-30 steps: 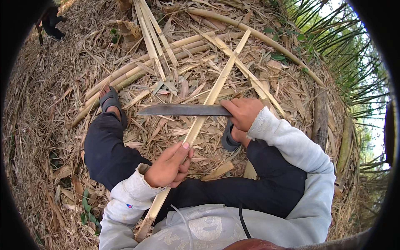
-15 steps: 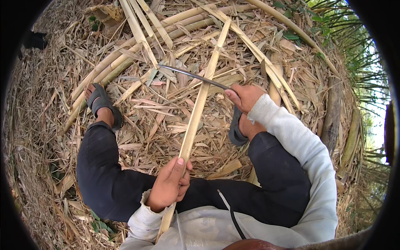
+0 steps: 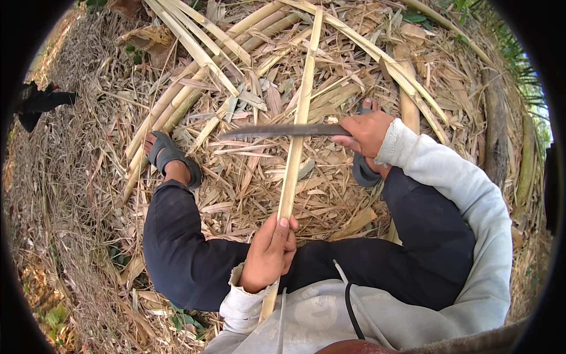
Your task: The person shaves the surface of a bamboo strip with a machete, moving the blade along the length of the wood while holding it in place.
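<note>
A long, pale split bamboo strip (image 3: 289, 183) runs from my lap away to the far middle. My left hand (image 3: 268, 253) is closed round its near part, with the thumb on top. My right hand (image 3: 370, 131) grips the handle of a long-bladed knife (image 3: 277, 131), the handle mostly hidden in my fingers. The blade lies crosswise over the strip, about midway along it, pointing left. It is slightly blurred, and I cannot tell whether its edge bites into the bamboo.
Round bamboo poles (image 3: 164, 112) lie at the left, with split strips (image 3: 194, 44) over them. More strips (image 3: 389, 65) angle across the far right, near a dark log (image 3: 495, 127). Dry leaves and shavings (image 3: 247, 183) cover the ground between my sandalled feet. Dark clothing (image 3: 44, 103) shows at the far left.
The knife has swung from a slant to nearly level across the strip, and it sits nearer me along it. My left hand keeps its hold. The whole view has shifted.
</note>
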A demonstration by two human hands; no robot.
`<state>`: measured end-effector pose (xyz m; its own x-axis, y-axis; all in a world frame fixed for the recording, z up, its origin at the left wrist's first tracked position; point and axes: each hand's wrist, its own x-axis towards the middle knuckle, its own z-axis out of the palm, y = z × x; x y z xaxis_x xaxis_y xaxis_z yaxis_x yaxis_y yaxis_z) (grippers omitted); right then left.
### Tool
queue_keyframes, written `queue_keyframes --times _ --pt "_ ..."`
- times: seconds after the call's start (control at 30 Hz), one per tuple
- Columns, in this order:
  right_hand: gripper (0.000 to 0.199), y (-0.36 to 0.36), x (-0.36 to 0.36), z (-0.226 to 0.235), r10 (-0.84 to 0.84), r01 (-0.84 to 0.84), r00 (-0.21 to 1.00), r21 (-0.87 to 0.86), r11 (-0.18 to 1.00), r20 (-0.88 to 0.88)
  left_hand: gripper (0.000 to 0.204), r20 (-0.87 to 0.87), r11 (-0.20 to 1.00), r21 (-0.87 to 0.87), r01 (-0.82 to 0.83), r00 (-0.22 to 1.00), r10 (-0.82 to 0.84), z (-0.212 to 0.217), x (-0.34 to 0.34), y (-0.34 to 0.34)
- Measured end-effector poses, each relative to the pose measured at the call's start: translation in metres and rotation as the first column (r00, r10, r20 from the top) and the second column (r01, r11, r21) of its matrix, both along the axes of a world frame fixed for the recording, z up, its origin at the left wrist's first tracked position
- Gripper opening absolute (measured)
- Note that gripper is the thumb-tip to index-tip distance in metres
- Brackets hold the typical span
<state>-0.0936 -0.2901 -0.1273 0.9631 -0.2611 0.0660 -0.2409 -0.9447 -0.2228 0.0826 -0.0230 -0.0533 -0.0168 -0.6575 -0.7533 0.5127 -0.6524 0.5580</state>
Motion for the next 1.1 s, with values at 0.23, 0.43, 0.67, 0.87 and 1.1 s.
queue_keyframes --times 0.23,0.43,0.67,0.87,1.1 --pt "0.044 -0.032 -0.015 -0.023 -0.252 0.267 0.943 0.042 0.963 -0.216 0.023 -0.048 1.0 0.016 -0.018 0.999 0.018 -0.001 -0.01 -0.012" --pt "0.054 -0.011 -0.018 -0.011 0.064 -0.06 0.997 -0.1 0.993 0.033 0.022 -0.091 1.0 0.008 -0.026 0.995 0.026 0.001 -0.005 -0.012" --pt "0.041 -0.033 -0.021 -0.018 -0.357 0.364 0.896 -0.024 0.931 -0.262 0.022 -0.098 1.0 0.023 -0.003 0.995 0.005 -0.001 -0.005 -0.017" --pt "0.055 -0.059 -0.033 -0.042 -0.339 0.33 0.931 -0.083 0.94 -0.139 0.021 -0.086 1.0 -0.008 -0.005 0.996 0.005 -0.001 -0.01 -0.012" --pt "0.051 -0.022 -0.022 -0.024 -0.031 0.03 0.999 -0.053 0.998 -0.035 0.019 -0.091 1.0 -0.01 -0.026 0.996 0.025 -0.002 -0.008 -0.012"
